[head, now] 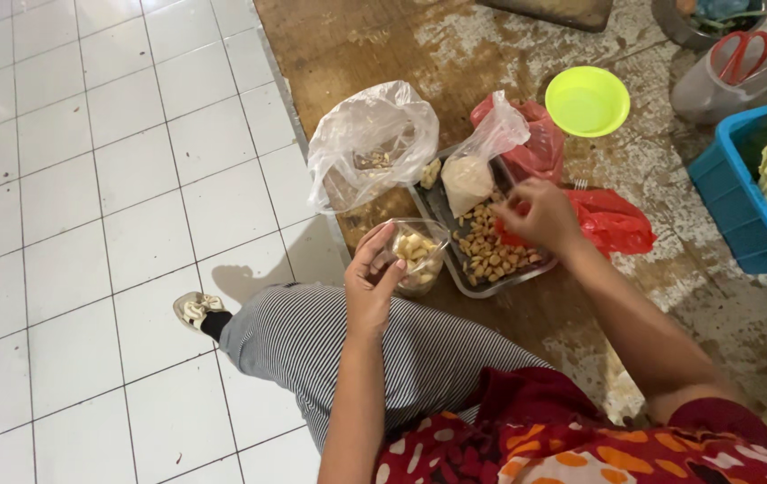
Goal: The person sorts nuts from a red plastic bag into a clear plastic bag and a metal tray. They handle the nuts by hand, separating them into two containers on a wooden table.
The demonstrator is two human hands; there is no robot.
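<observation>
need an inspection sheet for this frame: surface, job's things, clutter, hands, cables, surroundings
Surface: worn wooden table, paint patchy and flaking.
Job's things: clear plastic cup of pale peeled pieces; metal tray with brown nuts and a small white-filled bag.
Clutter: clear plastic bag, red bags, green bowl, blue crate of cabbage, red-handled scissors in a container.
Hands: left hand holds the cup; right hand over the tray, fingers pinched, contents too small to tell.
Cables: nothing seen.
Surroundings: white tiled floor; person's striped trouser leg and shoe.
</observation>
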